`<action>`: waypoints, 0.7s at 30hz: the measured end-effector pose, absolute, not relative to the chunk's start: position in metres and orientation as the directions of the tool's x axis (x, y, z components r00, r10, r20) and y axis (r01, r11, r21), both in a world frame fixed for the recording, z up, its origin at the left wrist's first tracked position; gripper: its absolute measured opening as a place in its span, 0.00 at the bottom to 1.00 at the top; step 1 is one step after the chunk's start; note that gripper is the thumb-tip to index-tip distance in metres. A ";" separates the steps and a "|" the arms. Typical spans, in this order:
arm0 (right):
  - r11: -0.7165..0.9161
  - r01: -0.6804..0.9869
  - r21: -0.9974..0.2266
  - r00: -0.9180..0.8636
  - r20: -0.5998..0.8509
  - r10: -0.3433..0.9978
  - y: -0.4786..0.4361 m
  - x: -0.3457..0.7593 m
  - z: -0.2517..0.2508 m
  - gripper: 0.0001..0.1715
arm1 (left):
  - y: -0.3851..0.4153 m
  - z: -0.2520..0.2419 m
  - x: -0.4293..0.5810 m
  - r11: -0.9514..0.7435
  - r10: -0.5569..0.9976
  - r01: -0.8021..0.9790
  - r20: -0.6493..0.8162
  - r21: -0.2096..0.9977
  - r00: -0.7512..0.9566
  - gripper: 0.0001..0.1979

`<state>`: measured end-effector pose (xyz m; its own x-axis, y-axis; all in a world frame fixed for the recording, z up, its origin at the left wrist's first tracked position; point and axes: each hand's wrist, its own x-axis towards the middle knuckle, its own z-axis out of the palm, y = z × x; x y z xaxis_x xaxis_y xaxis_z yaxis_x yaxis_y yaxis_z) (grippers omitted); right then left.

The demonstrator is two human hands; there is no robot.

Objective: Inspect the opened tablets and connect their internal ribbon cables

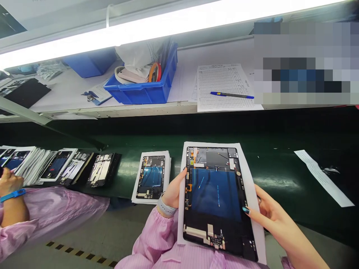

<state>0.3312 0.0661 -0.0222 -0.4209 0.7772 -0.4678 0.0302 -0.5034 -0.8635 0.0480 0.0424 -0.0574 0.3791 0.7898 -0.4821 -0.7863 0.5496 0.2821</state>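
Observation:
An opened tablet (215,194), its inner parts showing, rests face up on a white foam sheet (258,228). Both hands hold it, tilted, in front of my body. My left hand (174,189) grips the left edge, with fingers hidden beneath. On the right edge, the thumb of my right hand (267,213) presses the tablet's frame while the other fingers curl under the sheet. To the left of my left hand, another opened tablet (151,177) lies on a white stack on the green bench.
Further left are stacks of tablet parts (102,170) and white sheets (36,164), beside a co-worker's hand (11,183). A blue bin (140,93), a form (224,80) and a pen (232,95) sit on the shelf. A paper strip (324,177) lies right.

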 end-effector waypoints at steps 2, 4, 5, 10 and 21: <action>-0.508 0.060 -0.860 -0.436 -0.480 0.761 0.069 0.336 -0.028 0.38 | 0.043 -0.058 0.046 0.498 0.824 -0.770 -0.495 0.398 0.278 0.18; -0.510 0.066 -0.858 -0.430 -0.486 0.761 0.071 0.341 -0.032 0.41 | 0.042 -0.058 0.043 0.422 0.871 -0.722 -0.467 0.549 0.154 0.15; -0.511 0.065 -0.857 -0.423 -0.487 0.764 0.071 0.343 -0.033 0.42 | 0.040 -0.058 0.040 0.401 0.886 -0.682 -0.448 0.612 0.119 0.15; -0.506 0.056 -0.861 -0.446 -0.475 0.759 0.070 0.342 -0.032 0.41 | 0.034 -0.060 0.028 0.439 0.895 -0.435 -0.427 0.786 0.131 0.28; -0.504 0.068 -0.861 -0.468 -0.474 0.746 0.069 0.345 -0.030 0.41 | 0.035 -0.068 0.028 0.350 0.933 -0.261 -0.309 0.900 0.186 0.29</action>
